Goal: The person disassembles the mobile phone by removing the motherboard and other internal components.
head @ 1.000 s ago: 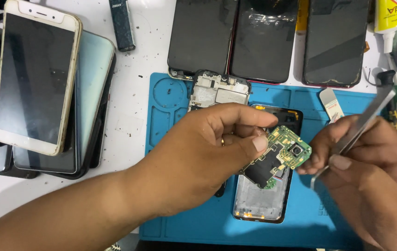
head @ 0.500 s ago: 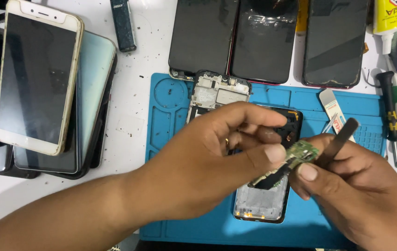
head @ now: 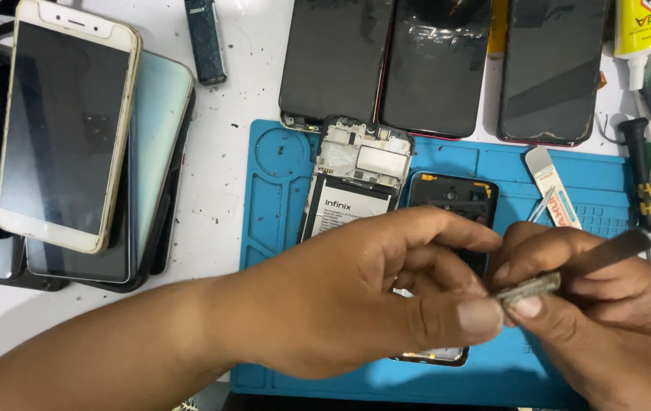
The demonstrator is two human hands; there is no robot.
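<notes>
Two hands meet at lower right of frame over the blue mat (head: 280, 228). Left hand (head: 356, 297) and right hand (head: 592, 312) both pinch a small board (head: 527, 288), seen edge-on, above the open phone (head: 447, 205). Right hand also grips tweezers (head: 607, 247). Judgement: hold board by edges only, low over mat, light pressure

Stack of phones (head: 67, 137), gold-rimmed one on top, is seen at left on white table (head: 234, 84). Three dark phones (head: 447, 65) are lined up along top. Dark screwdriver (head: 640, 171) w/ glue tube (head: 638, 30) is placed at right.
</notes>
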